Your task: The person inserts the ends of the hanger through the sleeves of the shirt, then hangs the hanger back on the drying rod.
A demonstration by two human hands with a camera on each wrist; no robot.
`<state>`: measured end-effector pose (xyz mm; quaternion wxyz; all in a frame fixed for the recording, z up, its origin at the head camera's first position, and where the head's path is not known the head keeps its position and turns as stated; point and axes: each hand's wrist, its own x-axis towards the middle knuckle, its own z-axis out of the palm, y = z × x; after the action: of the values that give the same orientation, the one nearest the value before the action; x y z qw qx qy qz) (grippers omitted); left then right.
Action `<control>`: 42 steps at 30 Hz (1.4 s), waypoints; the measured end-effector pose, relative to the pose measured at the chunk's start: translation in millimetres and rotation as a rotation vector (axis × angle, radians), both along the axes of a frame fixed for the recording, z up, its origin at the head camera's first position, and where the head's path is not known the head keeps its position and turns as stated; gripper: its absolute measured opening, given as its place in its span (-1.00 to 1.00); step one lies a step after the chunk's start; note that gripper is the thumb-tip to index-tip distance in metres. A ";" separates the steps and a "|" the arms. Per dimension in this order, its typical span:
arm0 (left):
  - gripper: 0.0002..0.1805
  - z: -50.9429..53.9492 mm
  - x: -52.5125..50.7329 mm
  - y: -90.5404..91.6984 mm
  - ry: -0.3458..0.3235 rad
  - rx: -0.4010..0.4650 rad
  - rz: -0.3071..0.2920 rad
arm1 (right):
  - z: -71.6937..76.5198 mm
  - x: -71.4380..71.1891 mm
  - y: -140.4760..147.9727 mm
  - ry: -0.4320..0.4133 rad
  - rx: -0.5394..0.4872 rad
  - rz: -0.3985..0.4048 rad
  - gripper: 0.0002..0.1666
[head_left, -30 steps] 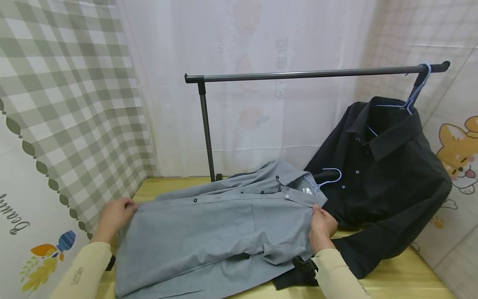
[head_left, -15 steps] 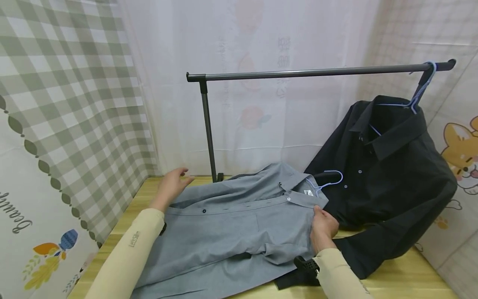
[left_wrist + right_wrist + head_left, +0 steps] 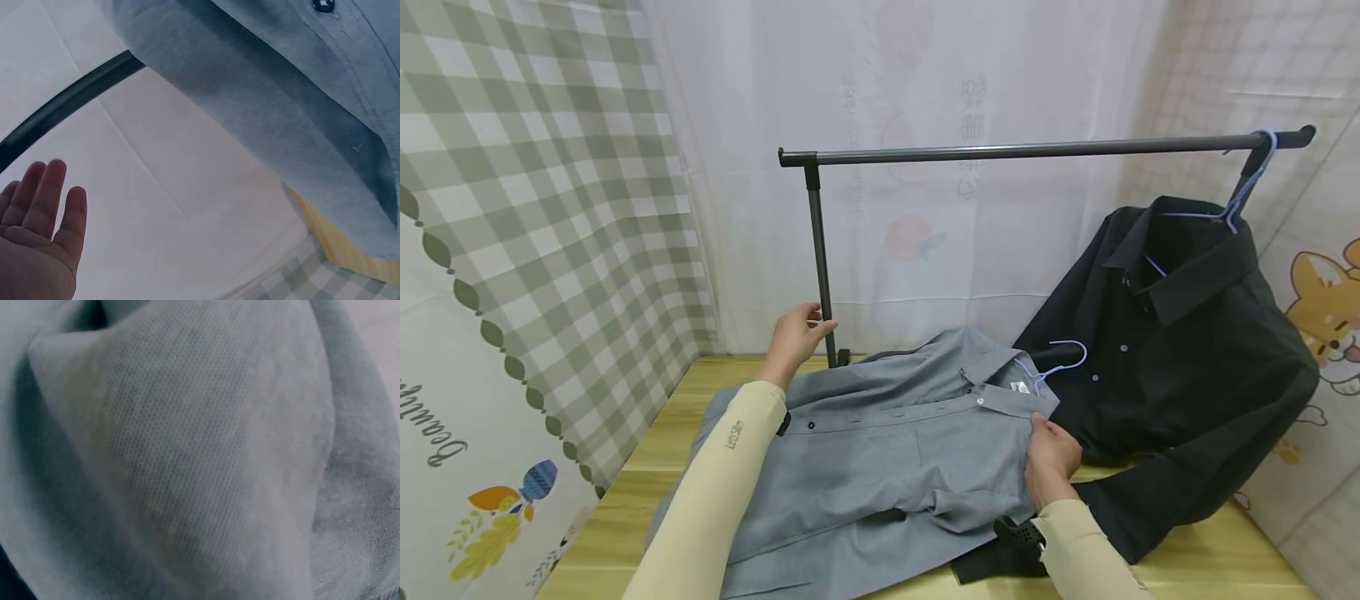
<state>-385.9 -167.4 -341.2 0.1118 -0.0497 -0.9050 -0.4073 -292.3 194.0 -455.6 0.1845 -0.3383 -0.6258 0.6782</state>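
A grey button-up shirt lies spread on the table, its front partly open and its collar toward the right. Out of its neck pokes the hook of a light blue hanger. My right hand pinches the shirt at the shoulder just below the collar; in the right wrist view grey cloth fills the picture and hides the fingers. My left hand is raised over the shirt's far edge near the rack's left post, holding nothing. The left wrist view shows that hand's fingers extended, apart from the cloth.
A dark metal clothes rack stands along the back. On its right end a black shirt hangs from a blue hanger, its lower part resting on the table. The wooden table shows at the left, with curtains around it.
My left hand has let go of the shirt's hem and moved right and up toward the rack post. The hem's left end has settled on the table. My right hand stays at the shoulder.
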 end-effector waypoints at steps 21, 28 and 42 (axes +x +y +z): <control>-0.75 -3.2 -9.6 8.5 0.076 -0.088 0.008 | 34.3 -8.7 -11.8 0.124 0.106 0.282 -0.44; -0.73 -2.1 -11.4 7.9 0.057 -0.070 0.002 | 57.1 -12.7 -29.1 0.090 0.144 0.479 -0.41; -0.74 0.2 -10.4 6.9 0.022 -0.055 0.001 | 99.9 -19.3 -72.7 0.137 0.125 0.606 -0.48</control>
<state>-396.3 -160.5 -341.0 0.1203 -0.0568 -0.9146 -0.3818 -311.6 121.3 -355.6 0.0364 -0.0779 -0.7246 0.6837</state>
